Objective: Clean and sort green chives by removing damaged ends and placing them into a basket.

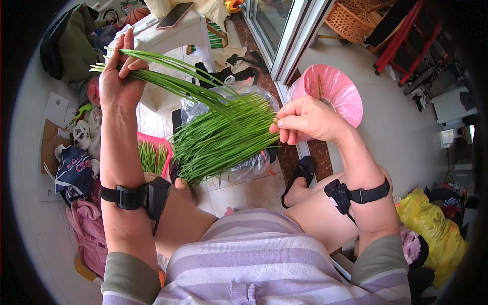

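My left hand (122, 86) is raised at the upper left, its fingers curled round a thin bunch of long green chives (178, 81). Their pale ends stick out past the hand, and the tips droop to the right. Below them a thick pile of chives (218, 137) lies on a clear plastic bag (251, 169). At the pile's right end, my right hand (315, 119) has thumb and forefinger pinched together by the pale stem ends. What sits in that pinch looks like a chive stem, though little of it shows.
Left of the pile stands a pink basket (166, 145) with more chives in it. A pink-lined bin (348, 96) is beyond my right hand, beside the sliding door frame (290, 46). A phone (175, 15) lies on a white stool (190, 28). Bags and clothes line the left wall.
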The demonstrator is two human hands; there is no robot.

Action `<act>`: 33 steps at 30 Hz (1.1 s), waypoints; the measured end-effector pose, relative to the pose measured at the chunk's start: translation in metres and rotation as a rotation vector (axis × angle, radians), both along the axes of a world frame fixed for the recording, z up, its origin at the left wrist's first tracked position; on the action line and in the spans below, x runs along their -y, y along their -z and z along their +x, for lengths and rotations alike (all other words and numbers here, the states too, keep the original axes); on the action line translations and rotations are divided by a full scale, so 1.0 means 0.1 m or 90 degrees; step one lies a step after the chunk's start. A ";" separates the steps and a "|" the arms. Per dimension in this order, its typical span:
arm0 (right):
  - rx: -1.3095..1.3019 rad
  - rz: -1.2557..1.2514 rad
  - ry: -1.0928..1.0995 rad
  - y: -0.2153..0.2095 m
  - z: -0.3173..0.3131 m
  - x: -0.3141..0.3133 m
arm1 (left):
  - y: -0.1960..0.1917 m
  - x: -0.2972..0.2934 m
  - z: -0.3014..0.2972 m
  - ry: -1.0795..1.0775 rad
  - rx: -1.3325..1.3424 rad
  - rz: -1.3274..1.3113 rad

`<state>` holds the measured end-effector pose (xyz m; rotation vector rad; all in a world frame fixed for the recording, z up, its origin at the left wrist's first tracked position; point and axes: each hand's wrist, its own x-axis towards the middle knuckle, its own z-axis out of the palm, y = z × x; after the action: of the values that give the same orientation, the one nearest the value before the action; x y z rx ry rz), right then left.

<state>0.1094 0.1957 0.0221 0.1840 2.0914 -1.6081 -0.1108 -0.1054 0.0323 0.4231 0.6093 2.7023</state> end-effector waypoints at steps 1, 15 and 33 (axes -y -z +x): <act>-0.011 -0.004 -0.004 0.02 0.00 0.00 | 0.00 0.00 0.00 0.006 -0.001 0.002; -0.193 0.008 0.213 0.17 -0.04 -0.03 | -0.01 -0.10 0.10 -0.032 -0.020 -0.017; -0.451 0.753 0.141 0.24 -0.06 -0.01 | -0.02 -0.38 0.36 -0.057 -0.084 -0.107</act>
<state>0.1037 0.1968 -0.0016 0.2509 3.4396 -0.2857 -0.0743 -0.0674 0.0341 0.5440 0.9037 2.6939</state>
